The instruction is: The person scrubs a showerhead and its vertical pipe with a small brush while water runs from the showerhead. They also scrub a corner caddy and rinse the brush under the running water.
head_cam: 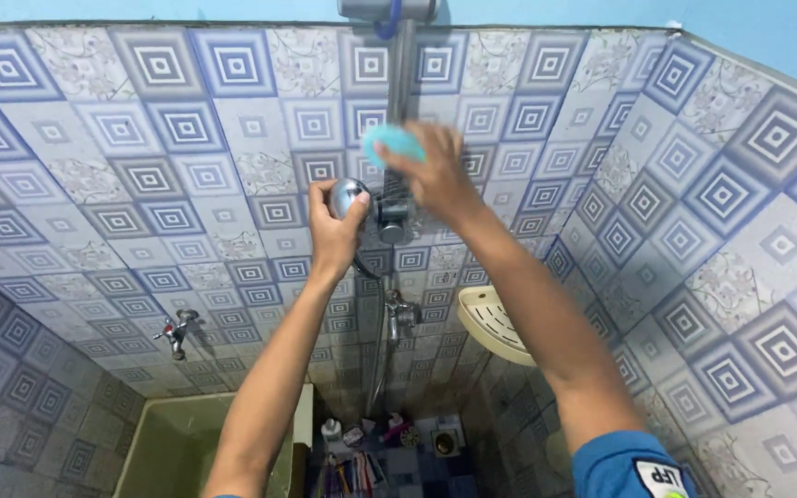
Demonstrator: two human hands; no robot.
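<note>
Near, low centre: small bottles and tubes are standing and lying in a cluster on the floor, white, pink and mixed colours, details too small to tell. Near left: a green basin is sitting below a wall tap. Right: a cream corner shelf is hanging on the patterned tiles.

Both arms are reaching up toward the far wall. The left hand is wrapping closed around the chrome shower head. The right hand, wrist bent, is pinching a turquoise sponge against the grey shower rail, just above the holder.
</note>
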